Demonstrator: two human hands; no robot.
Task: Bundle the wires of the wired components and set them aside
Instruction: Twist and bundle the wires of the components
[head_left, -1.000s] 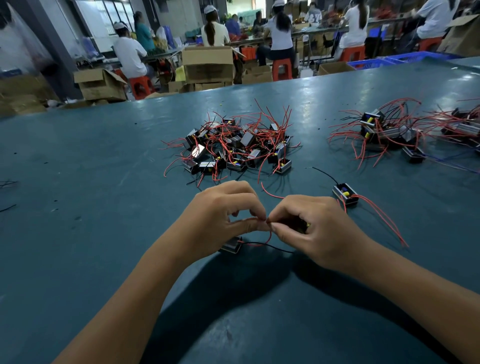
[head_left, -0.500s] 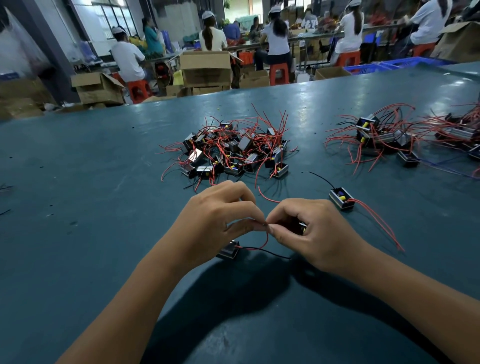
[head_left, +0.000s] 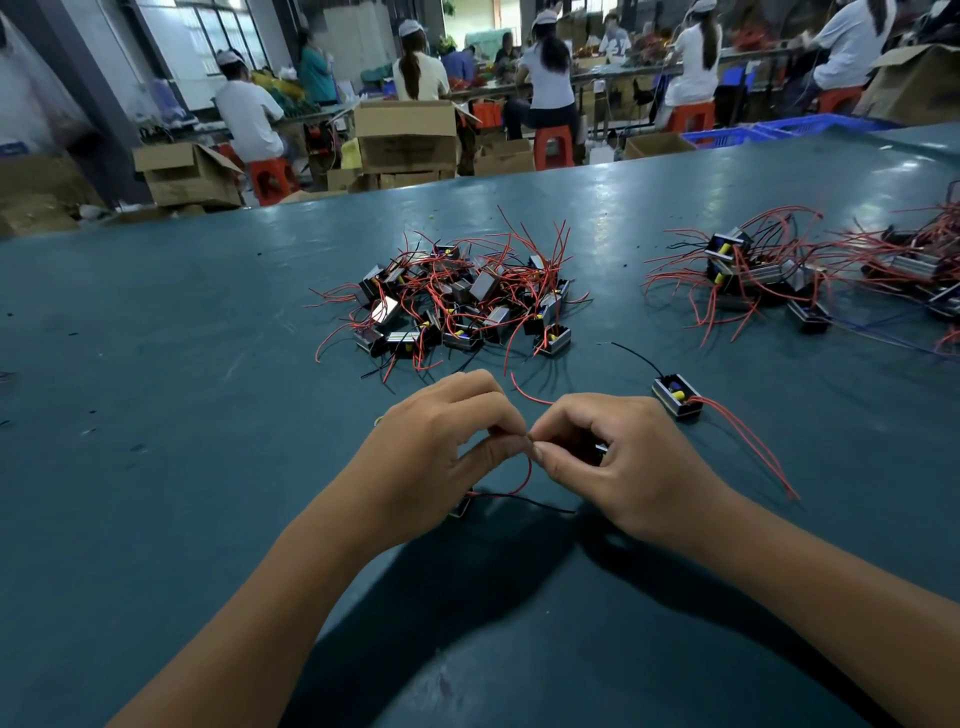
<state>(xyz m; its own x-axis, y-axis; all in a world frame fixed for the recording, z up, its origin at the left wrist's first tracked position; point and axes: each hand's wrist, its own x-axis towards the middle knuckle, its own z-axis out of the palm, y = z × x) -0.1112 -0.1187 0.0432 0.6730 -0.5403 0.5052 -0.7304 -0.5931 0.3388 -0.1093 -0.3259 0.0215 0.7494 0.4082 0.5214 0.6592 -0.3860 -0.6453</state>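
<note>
My left hand (head_left: 441, 447) and my right hand (head_left: 628, 462) meet fingertip to fingertip over the green table, both pinching thin red wire (head_left: 527, 475) that loops down below them. One small black component (head_left: 460, 506) lies under my left hand, with a black wire (head_left: 524, 501) trailing right. A second component (head_left: 600, 448) shows inside my right palm, mostly hidden. A single component (head_left: 677, 396) with long red wires lies just right of my right hand. A pile of wired components (head_left: 462, 299) sits beyond my hands.
A second heap of wired components (head_left: 758, 270) spreads across the right side of the table, running off the frame edge. Cardboard boxes (head_left: 405, 137) and seated people at benches stand beyond the table's far edge (head_left: 467, 182).
My hands have stayed pinched together on the wire, and the red loop below them hangs larger. The camera view has shifted slightly.
</note>
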